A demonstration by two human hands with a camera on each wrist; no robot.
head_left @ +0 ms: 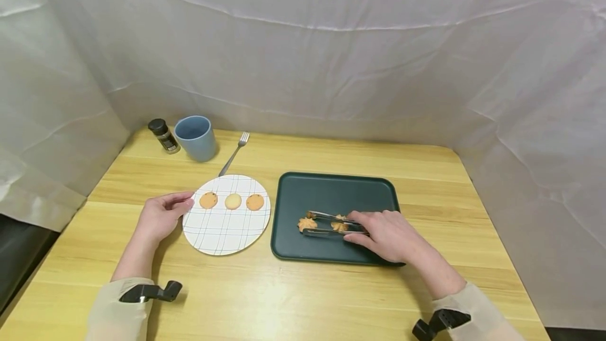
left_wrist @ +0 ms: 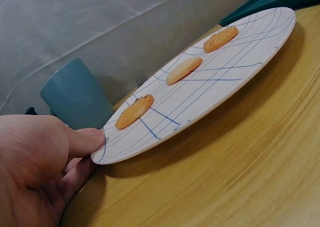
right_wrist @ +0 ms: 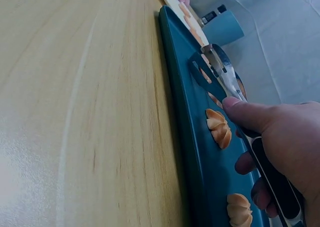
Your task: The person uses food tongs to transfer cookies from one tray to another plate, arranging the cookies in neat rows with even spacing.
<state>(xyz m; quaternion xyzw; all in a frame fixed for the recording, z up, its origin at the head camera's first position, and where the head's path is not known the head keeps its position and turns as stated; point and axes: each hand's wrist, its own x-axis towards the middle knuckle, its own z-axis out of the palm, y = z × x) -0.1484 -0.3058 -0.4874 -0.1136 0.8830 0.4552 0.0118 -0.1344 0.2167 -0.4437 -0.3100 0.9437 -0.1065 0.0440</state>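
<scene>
My right hand (head_left: 385,233) grips metal tongs (right_wrist: 230,82) low over the dark green tray (head_left: 331,191). The tong arms stand apart, their tips on either side of a star-shaped piped cookie (head_left: 307,224). Another piped cookie (head_left: 339,223) shows between the arms in the head view. In the right wrist view, a piped cookie (right_wrist: 239,210) lies nearer the wrist. At the left, my left hand (head_left: 162,216) pinches the rim of a white plate (head_left: 224,236) with blue lines, thumb on top. Three flat round cookies, including a pale middle one (head_left: 233,201), lie in a row on it.
Behind the plate stand a blue cup (head_left: 196,141) and a black-capped spice jar (head_left: 164,136). A fork (head_left: 235,152) lies beside the cup, its handle end at the plate. Light cloth (head_left: 303,57) walls the wooden table (head_left: 265,299) at the back and sides.
</scene>
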